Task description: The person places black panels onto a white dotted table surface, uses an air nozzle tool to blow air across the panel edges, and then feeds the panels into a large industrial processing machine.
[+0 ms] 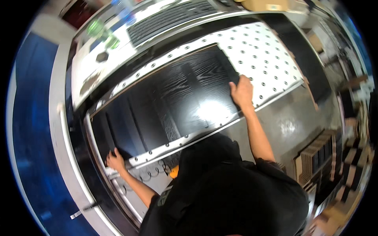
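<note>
A black wood-grain panel with several grooves across it lies on a white worktable dotted with black spots. At the panel's near left corner, my left hand grips the edge, thumb raised. My right hand holds the panel's right edge, its thumb toward the top face and its fingers bent along the side. Both forearms reach up from below, spread wide apart. Glare from a light covers part of the panel near my right hand.
Beyond the table, a white shelf carries a black keyboard, a green bottle and a clear blue bottle. A white rail runs along the left. Stacked panels stand on the floor at right. A coiled cord hangs under the front edge.
</note>
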A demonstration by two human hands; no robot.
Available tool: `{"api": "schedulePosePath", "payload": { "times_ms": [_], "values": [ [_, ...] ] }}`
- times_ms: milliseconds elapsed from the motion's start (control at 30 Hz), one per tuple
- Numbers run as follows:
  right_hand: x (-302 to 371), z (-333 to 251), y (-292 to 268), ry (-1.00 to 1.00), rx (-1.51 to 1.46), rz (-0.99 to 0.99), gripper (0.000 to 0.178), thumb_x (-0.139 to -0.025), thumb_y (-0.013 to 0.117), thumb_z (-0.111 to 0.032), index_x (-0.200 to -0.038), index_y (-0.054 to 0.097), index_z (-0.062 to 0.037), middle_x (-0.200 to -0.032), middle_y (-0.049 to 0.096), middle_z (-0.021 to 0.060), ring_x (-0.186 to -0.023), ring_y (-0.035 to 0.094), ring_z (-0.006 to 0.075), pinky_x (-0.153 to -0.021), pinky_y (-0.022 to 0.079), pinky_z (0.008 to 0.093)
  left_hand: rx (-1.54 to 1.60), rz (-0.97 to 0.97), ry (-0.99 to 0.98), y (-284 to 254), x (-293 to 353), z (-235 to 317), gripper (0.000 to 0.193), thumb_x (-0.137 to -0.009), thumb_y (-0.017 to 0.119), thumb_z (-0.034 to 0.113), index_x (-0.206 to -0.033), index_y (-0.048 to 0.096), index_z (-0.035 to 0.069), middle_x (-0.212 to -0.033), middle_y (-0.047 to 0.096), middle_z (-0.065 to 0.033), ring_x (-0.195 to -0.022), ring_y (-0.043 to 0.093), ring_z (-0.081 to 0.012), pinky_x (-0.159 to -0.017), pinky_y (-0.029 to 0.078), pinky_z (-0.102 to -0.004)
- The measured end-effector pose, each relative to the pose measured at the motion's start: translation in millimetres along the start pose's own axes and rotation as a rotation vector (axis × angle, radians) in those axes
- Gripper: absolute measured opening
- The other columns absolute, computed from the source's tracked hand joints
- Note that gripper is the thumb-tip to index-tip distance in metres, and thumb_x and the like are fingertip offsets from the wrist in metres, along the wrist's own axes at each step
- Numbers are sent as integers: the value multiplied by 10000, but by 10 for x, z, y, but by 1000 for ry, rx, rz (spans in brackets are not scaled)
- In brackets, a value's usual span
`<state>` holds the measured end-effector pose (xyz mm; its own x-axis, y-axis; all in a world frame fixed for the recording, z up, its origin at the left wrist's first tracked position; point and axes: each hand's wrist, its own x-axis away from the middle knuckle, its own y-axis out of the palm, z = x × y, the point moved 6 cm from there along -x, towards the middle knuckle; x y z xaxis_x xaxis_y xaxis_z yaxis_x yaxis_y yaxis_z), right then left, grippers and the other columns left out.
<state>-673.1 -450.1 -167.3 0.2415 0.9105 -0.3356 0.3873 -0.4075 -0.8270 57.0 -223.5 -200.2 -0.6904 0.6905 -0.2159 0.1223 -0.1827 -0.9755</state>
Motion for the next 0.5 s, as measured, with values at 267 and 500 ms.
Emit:
{"api": "schedulePosePath", "payload": {
  "times_ms": [267,500],
  "values": [
    [522,263,-208,52,0,-18,586,-900,755,-246,-1302,508,103,-1240,581,282,-1210,538,434,-1040,430,508,119,38,-2,-208,101,271,675,-874,769,533,-1296,702,10,-1198,648,-251,-1124,635,-444,-962,511,-520],
    [1379,356,-644,11,56,20,550,-916,732,-241,-1278,501,103,-1310,561,324,-1252,517,482,-1087,409,520,52,-17,29,-418,79,224,654,-841,808,515,-1236,729,-1,-1179,675,-236,-1087,665,-425,-937,524,-513]
  ]
}}
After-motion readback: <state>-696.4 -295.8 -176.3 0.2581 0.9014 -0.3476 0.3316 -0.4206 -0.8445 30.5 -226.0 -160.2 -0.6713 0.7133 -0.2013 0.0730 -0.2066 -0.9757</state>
